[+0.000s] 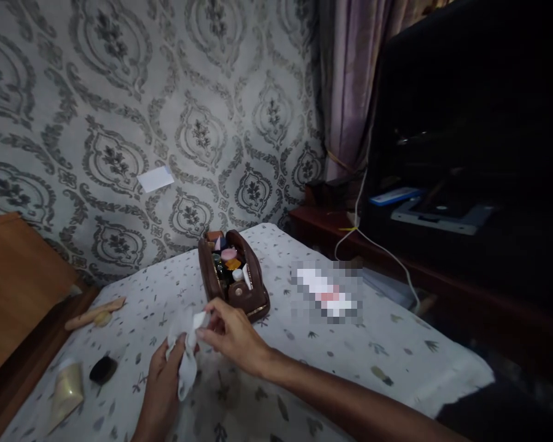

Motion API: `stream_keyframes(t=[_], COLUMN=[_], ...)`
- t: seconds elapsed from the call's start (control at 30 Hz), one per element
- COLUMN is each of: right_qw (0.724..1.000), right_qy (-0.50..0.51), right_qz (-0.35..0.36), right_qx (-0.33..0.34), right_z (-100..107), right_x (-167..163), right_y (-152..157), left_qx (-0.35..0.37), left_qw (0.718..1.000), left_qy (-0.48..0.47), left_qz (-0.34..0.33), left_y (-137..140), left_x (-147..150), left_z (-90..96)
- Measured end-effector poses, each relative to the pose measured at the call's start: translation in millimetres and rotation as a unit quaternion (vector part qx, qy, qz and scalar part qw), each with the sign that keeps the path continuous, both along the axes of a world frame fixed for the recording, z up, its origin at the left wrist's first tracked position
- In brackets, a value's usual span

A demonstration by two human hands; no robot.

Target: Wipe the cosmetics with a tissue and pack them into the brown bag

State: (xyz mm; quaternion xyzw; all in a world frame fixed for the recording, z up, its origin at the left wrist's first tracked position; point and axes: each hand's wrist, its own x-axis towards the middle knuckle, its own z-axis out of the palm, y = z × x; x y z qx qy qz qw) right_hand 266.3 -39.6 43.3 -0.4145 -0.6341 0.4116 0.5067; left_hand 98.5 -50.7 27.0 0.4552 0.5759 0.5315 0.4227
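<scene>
My left hand (pixel 166 363) is closed around a crumpled white cloth or tissue (pixel 187 371), which hangs down past the fingers. Thumb and fingertips of my right hand (pixel 235 336) pinch a small white piece (pixel 201 319) at the cloth's upper edge. Whether that piece belongs to the cloth I cannot tell. Just beyond my hands stands a brown toiletry bag (pixel 249 299), unzipped, with several small bottles, a pink round lid (pixel 229 254) and a white cap (pixel 238 275) showing inside.
On the patterned white cloth cover (pixel 304 368) lie a beige tube (pixel 67 388), a round black container (pixel 103 369) and a long tan item (pixel 96 312). A blurred-out white and pink item (pixel 327 291) lies right of the bag. A white cable (pixel 387 252) hangs by the dark screen (pixel 465 123).
</scene>
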Motion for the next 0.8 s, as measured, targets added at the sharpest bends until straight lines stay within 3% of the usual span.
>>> stream_keyframes(t=[0.17,0.27,0.5,0.67,0.8], right_qw=[0.993,0.993,0.988,0.943,0.919], right_qy=[0.070,0.061,0.048,-0.070,-0.181], right_qz=[0.095,0.086,-0.056,-0.248,-0.292], right_qx=[0.024,0.051,0.138,0.209,0.193], right_z=[16.2,27.2,69.3,91.4,99.2], right_x=[33.7,53.0,96.5,101.6,89.2], right_y=[-0.1,5.4,51.6,108.7,148.8], left_qx=[-0.041,-0.054,-0.070,-0.102,-0.113], left_qw=[0.997,0.995,0.985,0.982,0.986], left_qy=[-0.056,-0.077,-0.156,-0.136,-0.090], left_qz=[-0.038,-0.043,-0.008,0.080,0.081], left_y=[0.3,7.7,20.4,28.4,31.2], left_x=[22.7,30.2,28.5,13.1,-1.1], left_z=[10.9,15.7,15.0,1.5,-23.4])
